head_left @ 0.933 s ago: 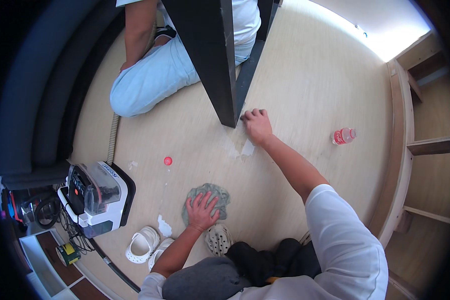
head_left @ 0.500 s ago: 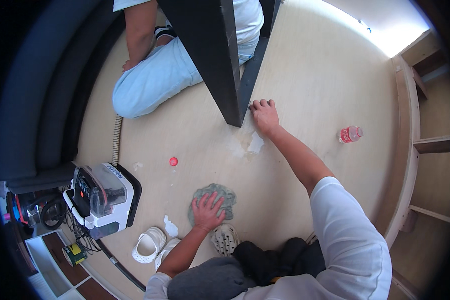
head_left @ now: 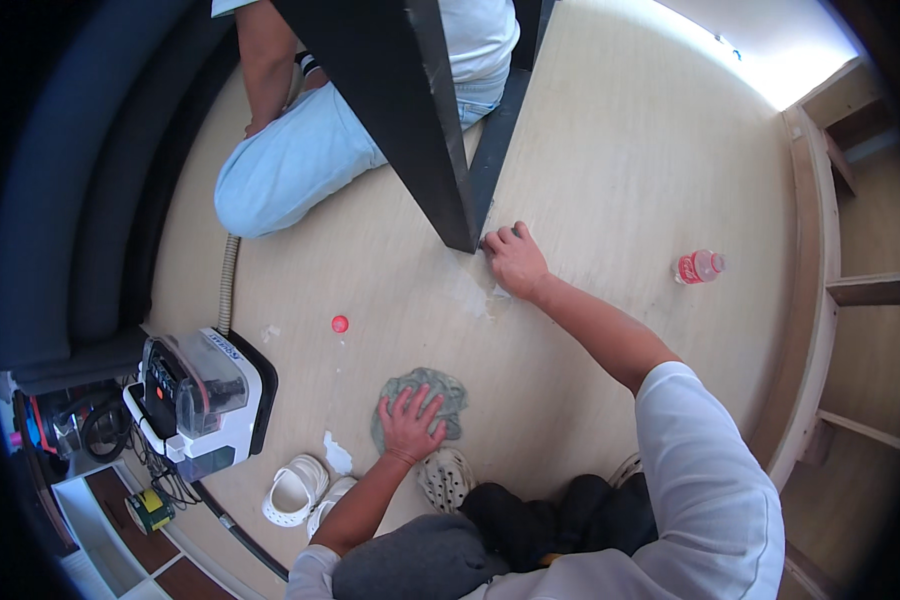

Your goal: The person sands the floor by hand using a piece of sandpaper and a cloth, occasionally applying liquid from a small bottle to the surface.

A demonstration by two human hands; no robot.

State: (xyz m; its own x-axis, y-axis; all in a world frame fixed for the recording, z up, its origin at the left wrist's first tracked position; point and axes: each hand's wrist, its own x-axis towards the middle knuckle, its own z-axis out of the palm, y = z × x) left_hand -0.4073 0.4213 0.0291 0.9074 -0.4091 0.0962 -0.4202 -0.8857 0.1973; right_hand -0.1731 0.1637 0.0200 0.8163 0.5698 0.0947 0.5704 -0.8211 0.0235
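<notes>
Presently, the left hand (head_left: 410, 425) is laid on a crumpled grey-green cloth (head_left: 450, 395) at the lower centre of the frame. Its grip is spread: the fingers are held apart, palm down, and the cloth is pressed against the pale wood-grained floor (head_left: 620, 180) rather than pinched.

The right hand (head_left: 517, 265) is placed just right of the frame's centre, at the lower end of a black flat-sided post (head_left: 410, 140). Its fingers are curled, with the tips close by the post's corner. Whether anything is enclosed in that grip cannot be told, since the finger undersides are hidden. A whitish, irregular patch (head_left: 475, 297) is seen on the floor just beside this hand.

Surroundings noted: a small round red cap (head_left: 340, 324) is seen left of centre, and a torn white scrap (head_left: 338, 455) is seen lower down, near a white perforated clog (head_left: 295, 490). A clear plastic bottle with a red label (head_left: 698, 267) is found right of centre, well apart from both hands. A white-and-black machine with a transparent tank (head_left: 205, 395) is positioned at the lower left; a ribbed beige hose (head_left: 229, 280) is seen above it. At the upper left, a seated co-worker in light blue trousers (head_left: 290, 175) is partly hidden by the post. The right edge of the frame is occupied by an open wooden framework (head_left: 815, 300).
</notes>
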